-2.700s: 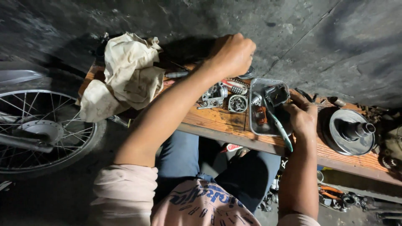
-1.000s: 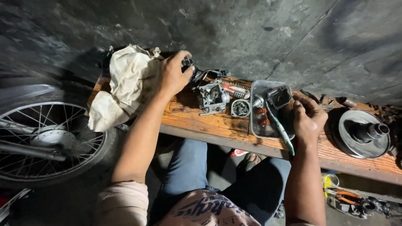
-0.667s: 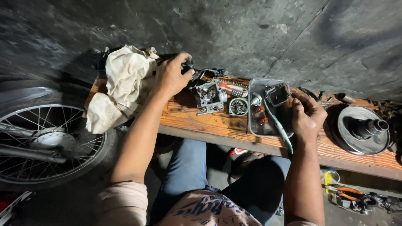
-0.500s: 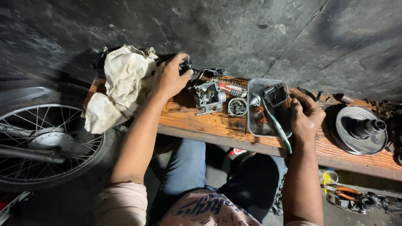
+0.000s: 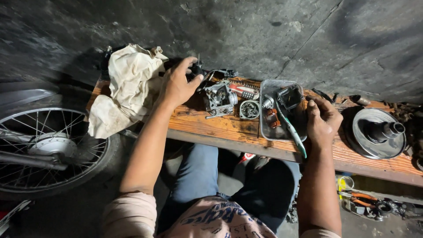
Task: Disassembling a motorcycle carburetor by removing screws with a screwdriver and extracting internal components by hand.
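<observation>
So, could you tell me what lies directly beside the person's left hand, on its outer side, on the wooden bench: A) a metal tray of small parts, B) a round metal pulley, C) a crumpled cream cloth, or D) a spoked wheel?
C: the crumpled cream cloth lies right against the left hand at the bench's left end, while the tray and pulley sit towards the right hand.

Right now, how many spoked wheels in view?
1. A spoked wheel stands at the left, beside the wooden bench, below the cream rag. Its edge is cut off by the frame; others may lie out of view.
</observation>
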